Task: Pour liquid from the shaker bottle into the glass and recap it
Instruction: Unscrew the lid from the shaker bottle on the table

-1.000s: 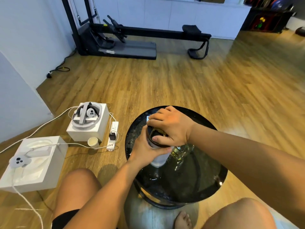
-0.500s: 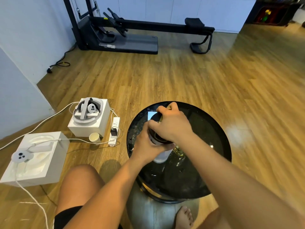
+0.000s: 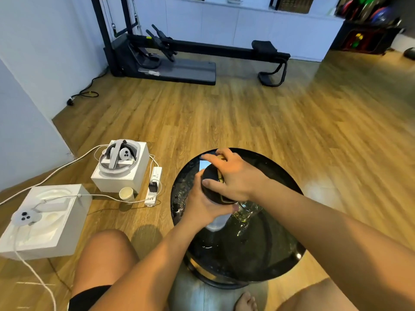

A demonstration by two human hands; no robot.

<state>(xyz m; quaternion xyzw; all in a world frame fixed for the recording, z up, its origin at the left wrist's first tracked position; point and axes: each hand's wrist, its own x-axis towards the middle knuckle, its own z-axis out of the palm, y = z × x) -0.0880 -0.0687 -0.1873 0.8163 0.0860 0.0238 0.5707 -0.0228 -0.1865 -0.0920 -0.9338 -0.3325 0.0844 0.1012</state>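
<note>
The shaker bottle (image 3: 217, 222) stands upright on the round black glass table (image 3: 276, 254); only its pale lower body shows below my hands. My left hand (image 3: 202, 204) wraps around the bottle's body. My right hand (image 3: 233, 176) grips the black lid (image 3: 210, 187) from above, fingers spread over its rim. The clear glass (image 3: 247, 212) stands just right of the bottle, touching or nearly touching it, with yellowish liquid in it, partly hidden by my right wrist.
Two white boxes (image 3: 121, 173) (image 3: 45, 223) holding headset gear, a paper cup (image 3: 126, 194) and a power strip (image 3: 155, 185) with cables lie on the wooden floor to the left. A black exercise machine (image 3: 190, 61) stands at the back. My knees flank the table.
My right hand has turned on the lid, its fingers now spread further toward the far side. The bottle and my left hand stay in place. The camera has tilted slightly.
</note>
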